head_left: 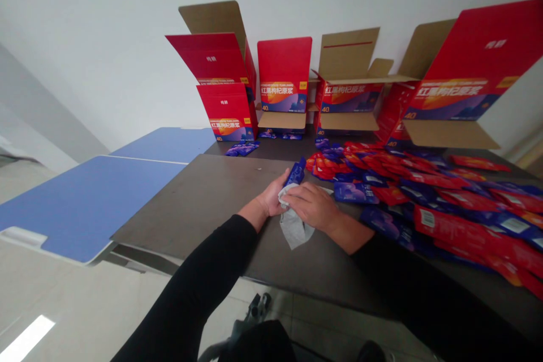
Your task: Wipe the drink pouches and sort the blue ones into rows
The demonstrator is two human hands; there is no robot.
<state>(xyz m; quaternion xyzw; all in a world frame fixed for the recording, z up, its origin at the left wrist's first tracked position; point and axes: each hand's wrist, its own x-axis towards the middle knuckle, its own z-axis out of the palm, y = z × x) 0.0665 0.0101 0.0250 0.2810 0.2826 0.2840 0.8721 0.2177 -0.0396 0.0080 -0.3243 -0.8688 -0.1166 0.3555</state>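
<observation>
My left hand (272,194) is closed around a blue sachet (296,172), whose upper end sticks out past the fingers. A pale grey cloth (296,228) hangs from my right hand (313,203), which pinches it against the sachet's lower part. Both hands meet above the dark tabletop (203,203), and the cloth hides part of the sachet. Just right of my right hand lies another blue sachet (355,192), at the edge of a spread pile of red sachets (382,161) and blue ones.
Open red cartons stand along the wall, among them a stacked left one (227,110), a middle one (283,76) and a large right one (462,85). A few blue sachets (242,149) lie before the left carton. A blue table (97,198) adjoins at left.
</observation>
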